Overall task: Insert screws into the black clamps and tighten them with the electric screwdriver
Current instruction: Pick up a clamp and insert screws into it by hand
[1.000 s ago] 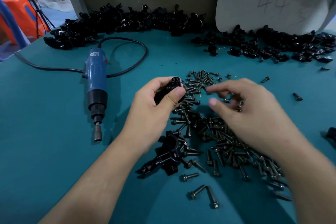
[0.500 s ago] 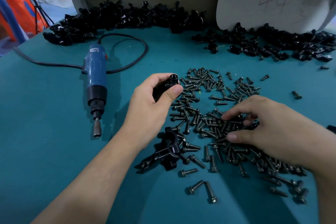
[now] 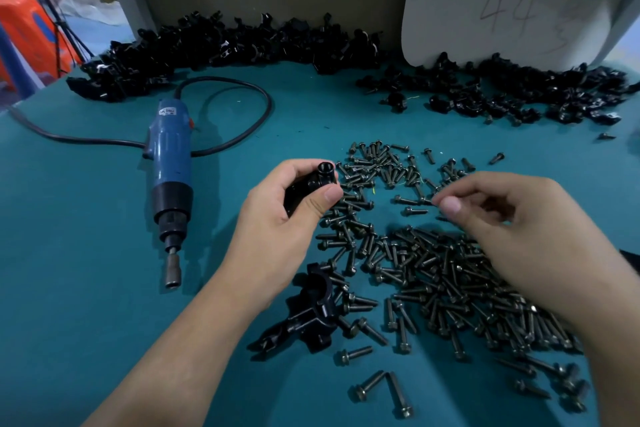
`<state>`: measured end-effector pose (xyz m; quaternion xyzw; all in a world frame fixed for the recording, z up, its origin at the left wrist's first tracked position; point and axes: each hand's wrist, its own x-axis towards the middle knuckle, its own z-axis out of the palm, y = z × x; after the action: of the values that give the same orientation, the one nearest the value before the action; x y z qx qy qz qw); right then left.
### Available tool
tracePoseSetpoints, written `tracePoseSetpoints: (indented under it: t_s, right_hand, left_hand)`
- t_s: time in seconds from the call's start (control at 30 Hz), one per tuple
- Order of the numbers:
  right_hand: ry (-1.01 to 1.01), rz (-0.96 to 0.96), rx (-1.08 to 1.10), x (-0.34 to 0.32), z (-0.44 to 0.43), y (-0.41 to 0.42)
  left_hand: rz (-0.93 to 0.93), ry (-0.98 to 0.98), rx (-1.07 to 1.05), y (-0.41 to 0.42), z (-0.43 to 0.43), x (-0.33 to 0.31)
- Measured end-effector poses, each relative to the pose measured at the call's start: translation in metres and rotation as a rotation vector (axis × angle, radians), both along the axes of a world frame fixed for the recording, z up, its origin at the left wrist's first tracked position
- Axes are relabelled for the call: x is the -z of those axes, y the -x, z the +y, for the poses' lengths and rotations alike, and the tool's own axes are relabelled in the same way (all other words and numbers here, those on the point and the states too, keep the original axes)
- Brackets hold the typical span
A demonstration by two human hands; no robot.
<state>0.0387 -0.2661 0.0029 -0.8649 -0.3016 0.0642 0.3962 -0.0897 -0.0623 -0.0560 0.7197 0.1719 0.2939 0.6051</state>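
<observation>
Left hand grips black clamp, thumb and fingers curled round it, round hole pointing up. Right hand hangs over screw pile, fingers curled, thumb and forefinger tips together; if screw is between them, I cannot tell. Electric screwdriver lies on teal table, left of left hand, apart. Second clamp lies beside left wrist.

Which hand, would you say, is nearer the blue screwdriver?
Left. The left hand, holding a clamp, is just right of the screwdriver; the right hand is farther right, over the screws.
</observation>
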Motion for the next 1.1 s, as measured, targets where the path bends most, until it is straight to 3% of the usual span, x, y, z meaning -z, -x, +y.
tracePoseSetpoints:
  t_s: [0.2,0.47,0.77,1.1]
  right_hand:
    - [-0.375,0.232,-0.100,0.015,0.033,0.022]
    - [-0.574,0.202,-0.126,0.026,0.048,0.036]
    - [-0.594,0.128,-0.192,0.026,0.050,0.039]
    - [-0.542,0.179,-0.223,0.028,0.049,0.036]
  left_hand:
    - [0.039,-0.079,0.023,0.003,-0.008,-0.008]
    - [0.037,-0.104,0.090,0.004,-0.013,-0.011]
    - [0.014,-0.099,0.126,0.005,-0.012,-0.010]
    - [0.040,-0.156,0.148,0.006,-0.009,-0.008]
